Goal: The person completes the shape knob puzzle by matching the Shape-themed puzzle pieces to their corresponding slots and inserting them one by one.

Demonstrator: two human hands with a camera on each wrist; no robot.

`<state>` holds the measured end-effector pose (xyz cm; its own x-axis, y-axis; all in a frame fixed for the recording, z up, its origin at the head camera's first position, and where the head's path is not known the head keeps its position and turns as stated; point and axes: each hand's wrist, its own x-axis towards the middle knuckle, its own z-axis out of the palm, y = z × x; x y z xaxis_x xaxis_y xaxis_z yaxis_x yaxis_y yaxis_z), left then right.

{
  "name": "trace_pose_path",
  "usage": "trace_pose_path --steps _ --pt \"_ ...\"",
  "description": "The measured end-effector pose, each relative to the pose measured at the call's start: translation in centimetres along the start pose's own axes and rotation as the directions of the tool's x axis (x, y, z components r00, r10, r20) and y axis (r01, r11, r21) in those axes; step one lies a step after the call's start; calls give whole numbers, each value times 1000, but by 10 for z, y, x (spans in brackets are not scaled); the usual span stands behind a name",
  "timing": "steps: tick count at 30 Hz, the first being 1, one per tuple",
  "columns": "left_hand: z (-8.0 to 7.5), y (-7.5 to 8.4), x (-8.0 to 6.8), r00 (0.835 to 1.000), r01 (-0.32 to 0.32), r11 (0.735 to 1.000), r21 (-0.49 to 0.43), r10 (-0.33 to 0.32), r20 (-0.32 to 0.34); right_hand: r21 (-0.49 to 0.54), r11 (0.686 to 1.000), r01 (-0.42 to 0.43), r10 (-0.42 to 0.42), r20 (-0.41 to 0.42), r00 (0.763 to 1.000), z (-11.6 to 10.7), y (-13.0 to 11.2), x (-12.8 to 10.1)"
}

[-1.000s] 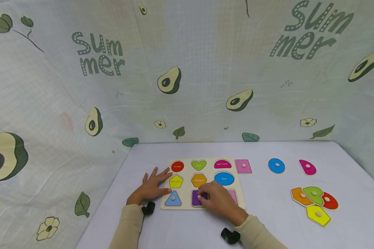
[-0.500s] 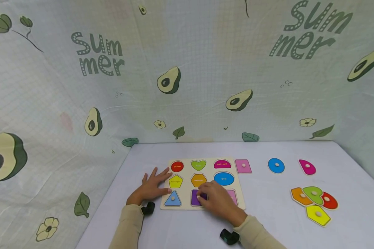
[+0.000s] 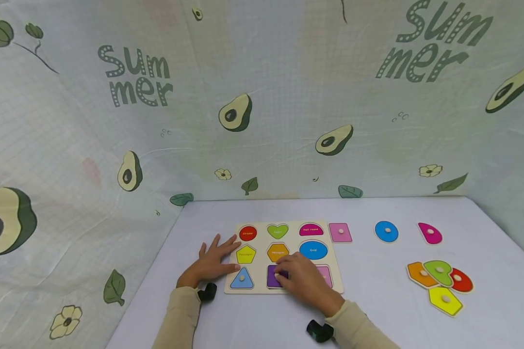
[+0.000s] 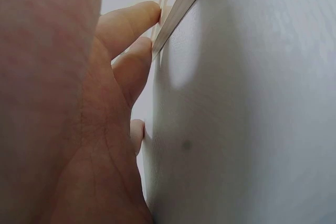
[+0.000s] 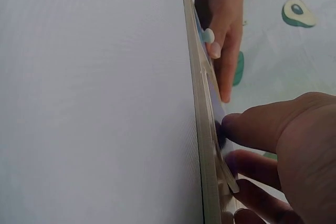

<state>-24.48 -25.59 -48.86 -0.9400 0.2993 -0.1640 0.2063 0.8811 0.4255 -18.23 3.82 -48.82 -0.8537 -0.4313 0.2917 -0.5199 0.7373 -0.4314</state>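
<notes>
A cream puzzle board (image 3: 262, 261) with coloured, labelled shapes lies on the white table. My right hand (image 3: 307, 281) bends over its lower row, thumb and fingers pinching a purple knobbed puzzle piece (image 3: 271, 277). In the right wrist view this piece (image 5: 216, 109) sits slightly tilted at its slot, its near end raised; the fingers hide part of it. My left hand (image 3: 211, 264) rests spread along the board's left edge, fingertips touching it. Beside the left thumb, a blue triangle piece (image 3: 242, 279) with a knob sits in the board. A pink shape (image 3: 325, 274) is partly hidden behind my right hand.
Right of the board lie a pink square (image 3: 340, 232), a blue round piece (image 3: 386, 231) and a magenta piece (image 3: 430, 233). Orange (image 3: 420, 274), green heart (image 3: 438, 272), red (image 3: 462, 281) and yellow (image 3: 445, 301) pieces cluster at the right. A printed cloth (image 3: 288, 97) hangs behind.
My right hand has shifted very slightly left over the purple piece. The left hand and the loose pieces stay where they were.
</notes>
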Motion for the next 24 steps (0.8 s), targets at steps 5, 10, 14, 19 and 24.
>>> trace_pose_path --steps 5,10,14,19,24 --pt "1 -1 -1 1000 5 1000 -2 -5 -7 0 1000 7 -7 18 1000 1 0 0" --pt "0 0 -1 1000 4 1000 -9 -4 -7 -3 1000 18 -18 18 1000 1 0 0" --pt "0 -1 -1 1000 7 1000 -9 -7 -2 -5 1000 30 -30 29 999 0 -1 0" --pt "0 -2 0 1000 3 1000 -1 -3 -3 -10 999 42 -42 25 999 -1 -1 0" --pt "0 -1 1 1000 -3 1000 -7 3 -6 -6 999 36 -35 33 999 -2 -2 -1"
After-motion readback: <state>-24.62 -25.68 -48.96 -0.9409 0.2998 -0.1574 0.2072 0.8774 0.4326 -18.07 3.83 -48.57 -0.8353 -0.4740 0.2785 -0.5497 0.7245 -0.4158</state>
